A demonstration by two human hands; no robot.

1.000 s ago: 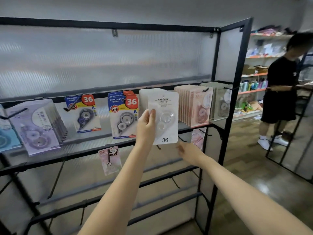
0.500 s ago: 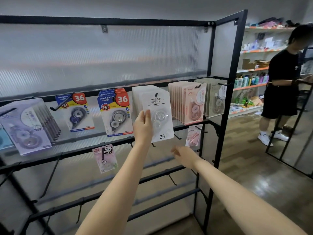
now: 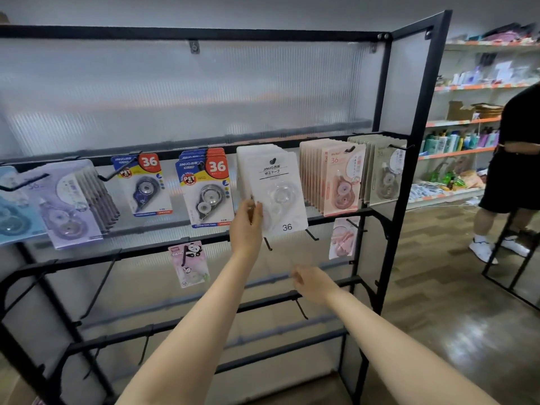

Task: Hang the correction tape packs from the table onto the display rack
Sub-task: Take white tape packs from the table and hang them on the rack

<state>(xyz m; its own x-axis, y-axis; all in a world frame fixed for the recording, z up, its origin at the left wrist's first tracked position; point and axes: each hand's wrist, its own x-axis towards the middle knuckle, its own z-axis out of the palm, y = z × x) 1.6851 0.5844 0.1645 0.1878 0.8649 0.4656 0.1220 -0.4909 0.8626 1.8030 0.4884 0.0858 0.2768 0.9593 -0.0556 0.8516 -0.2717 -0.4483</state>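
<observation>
Hanging now on a peg of the black metal display rack (image 3: 415, 118), the white card correction tape pack (image 3: 277, 194) sits at the front of its stack. Left hand (image 3: 247, 226) still pinches its lower left edge. Right hand (image 3: 314, 283) has dropped away, apparently relaxed and empty; blur limits certainty. Pack seems placed.

Soft, even indoor light here, a touch dim and cool. Faint warm and pale bands glow across the ribbed translucent panel (image 3: 187, 92), and there's a bright sheen on the wooden floor (image 3: 467, 331) lower right. The display rack (image 3: 415, 141) bars bow at the edges, wide-angle bending. The right hand (image 3: 314, 283) is smeared with motion blur; far shelves (image 3: 473, 121) are soft.
</observation>
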